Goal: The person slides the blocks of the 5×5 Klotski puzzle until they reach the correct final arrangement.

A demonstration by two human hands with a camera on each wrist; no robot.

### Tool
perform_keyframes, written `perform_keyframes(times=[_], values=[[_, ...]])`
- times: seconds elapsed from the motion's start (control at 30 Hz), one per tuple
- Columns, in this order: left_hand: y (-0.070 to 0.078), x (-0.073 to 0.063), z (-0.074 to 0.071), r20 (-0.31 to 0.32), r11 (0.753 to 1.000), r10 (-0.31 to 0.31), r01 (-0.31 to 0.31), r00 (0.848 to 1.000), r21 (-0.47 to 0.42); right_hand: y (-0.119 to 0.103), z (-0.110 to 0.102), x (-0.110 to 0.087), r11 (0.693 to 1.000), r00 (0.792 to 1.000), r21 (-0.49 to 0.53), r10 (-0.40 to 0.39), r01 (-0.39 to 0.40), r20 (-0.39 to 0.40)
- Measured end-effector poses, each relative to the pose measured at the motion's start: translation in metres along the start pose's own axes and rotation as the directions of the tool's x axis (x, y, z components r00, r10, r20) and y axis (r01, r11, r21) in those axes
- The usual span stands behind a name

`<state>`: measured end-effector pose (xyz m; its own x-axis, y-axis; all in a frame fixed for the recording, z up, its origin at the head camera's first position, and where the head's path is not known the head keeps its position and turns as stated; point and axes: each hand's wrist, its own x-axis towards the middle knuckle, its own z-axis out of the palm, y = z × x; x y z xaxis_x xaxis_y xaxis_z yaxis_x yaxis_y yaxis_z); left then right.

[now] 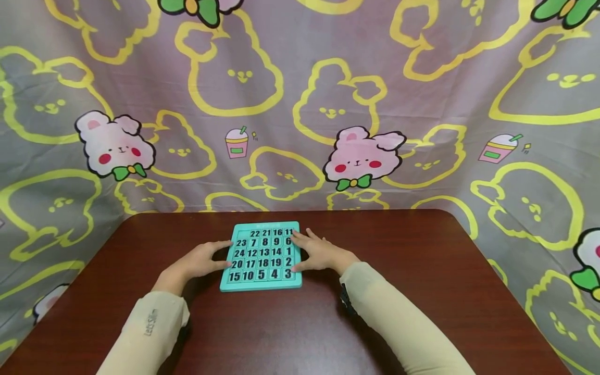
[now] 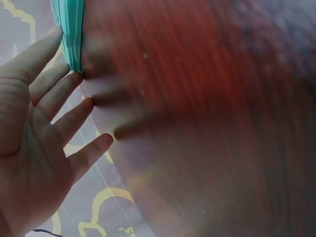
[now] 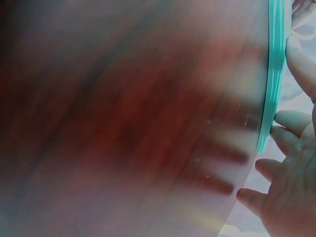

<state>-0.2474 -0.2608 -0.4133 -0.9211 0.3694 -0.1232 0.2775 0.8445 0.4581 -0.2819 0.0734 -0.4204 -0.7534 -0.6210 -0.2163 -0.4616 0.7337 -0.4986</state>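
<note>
A turquoise sliding number puzzle (image 1: 260,288) lies flat on the table, its black-numbered tiles facing up. The gap among the tiles is at the top left corner, beside 22 and above 23. My left hand (image 1: 202,260) is at the board's left edge, thumb and fingertips touching it with the fingers spread and fairly straight. On the opposite side my right hand (image 1: 323,253) rests thumb and fingertips on the right edge, near the 11 and 3 tiles. Both wrist views show the puzzle's turquoise side (image 2: 73,34) against the fingertips, with the lower fingers apart from it.
The dark reddish-brown table (image 1: 290,333) has rounded far corners. Behind it and along both sides hangs a grey-pink cloth (image 1: 281,125) printed with yellow outlines and cartoon bunnies. Light sleeves (image 1: 389,312) cover both forearms, and a dark band (image 1: 345,297) shows at the right wrist.
</note>
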Motion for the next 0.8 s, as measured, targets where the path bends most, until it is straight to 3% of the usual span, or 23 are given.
perform_keyframes(times=[0.57,0.8], values=[[0.016,0.000,0.002,0.014,0.999,-0.032,0.032,0.999,0.039,0.002,-0.002,-0.016,0.999,1.000,-0.053,-0.002,0.002,-0.006],[0.031,-0.003,0.005,0.027,0.997,-0.006,0.004,1.000,0.071,0.002,-0.002,-0.030,0.998,0.999,-0.049,-0.042,0.042,0.008]])
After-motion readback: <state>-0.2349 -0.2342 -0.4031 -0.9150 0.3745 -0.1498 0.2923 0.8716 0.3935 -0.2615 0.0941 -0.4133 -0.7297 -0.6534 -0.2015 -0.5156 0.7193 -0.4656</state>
